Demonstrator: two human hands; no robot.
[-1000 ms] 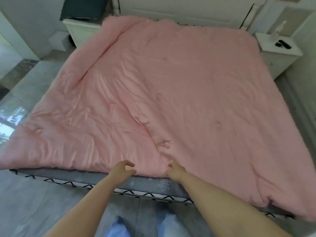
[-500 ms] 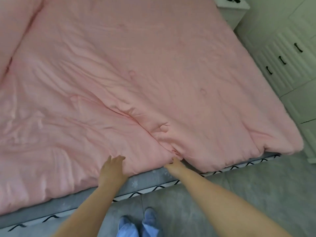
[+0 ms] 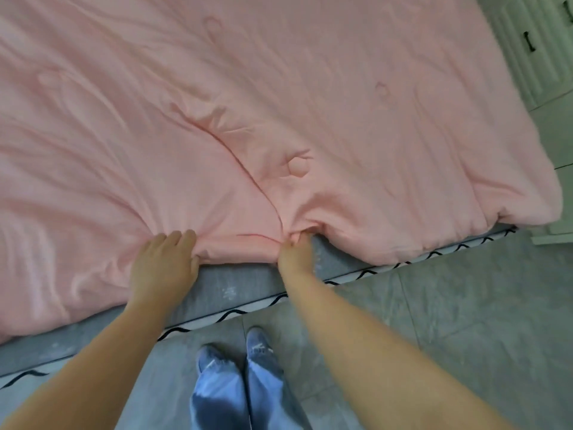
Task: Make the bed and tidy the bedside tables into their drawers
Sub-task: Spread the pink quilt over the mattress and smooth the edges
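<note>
Head view: pink duvet [image 3: 279,97] spread over the bed, hem at the foot edge. Left hand [image 3: 162,265] gripping the hem, fingers on top. Right hand [image 3: 294,252] pinching a bunched fold. Bed-making step; next, probably tugging toward the foot edge to flatten creases.

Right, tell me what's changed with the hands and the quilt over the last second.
The left hand, open above the bed's foot a second ago, now holds the pink quilt at its near edge, thumb tucked under. The right hand went from touching that edge to a pinching grip, so folds bunch there. The view has dropped closer and swung right. The quilt still covers the bed, grey mattress edge showing.
</note>
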